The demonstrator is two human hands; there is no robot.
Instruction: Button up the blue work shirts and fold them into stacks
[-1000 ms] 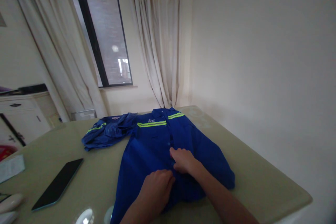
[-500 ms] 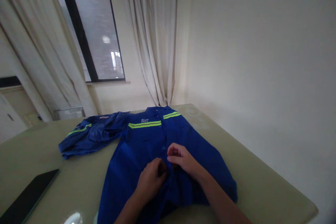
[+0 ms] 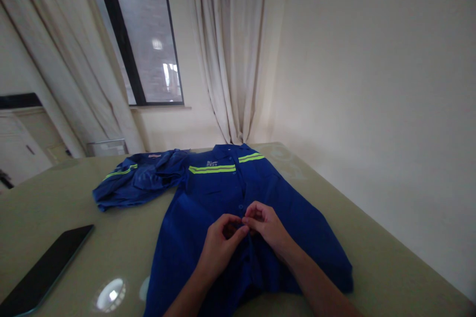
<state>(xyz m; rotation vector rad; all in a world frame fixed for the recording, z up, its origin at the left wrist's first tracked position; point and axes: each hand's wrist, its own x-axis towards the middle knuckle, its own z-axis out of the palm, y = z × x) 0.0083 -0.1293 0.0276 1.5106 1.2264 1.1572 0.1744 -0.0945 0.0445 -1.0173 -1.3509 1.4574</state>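
A blue work jacket (image 3: pixel 211 198) with yellow-green reflective stripes across its chest lies front up, its collar at the far end. My left hand (image 3: pixel 222 241) is pinched at the front opening, thumb and forefinger on the cloth. Right beside it, my right hand (image 3: pixel 268 228) pinches the other side of the same placket, and the fingertips of both hands meet. What lies between the fingertips is too small to make out. A round button (image 3: pixel 241 206) shows on the placket just beyond my fingers.
The jacket lies on a greenish glossy table (image 3: pixel 119 237). Left of it is a bunched blue garment (image 3: pixel 139 181) with a similar stripe. A dark flat tablet-like device (image 3: pixel 48 267) rests at the near left. A wall (image 3: pixel 372 109) runs along the right side.
My left hand has moved up and right along the front opening to meet my right hand, and its fingers have come together at the placket. The view has shifted slightly.
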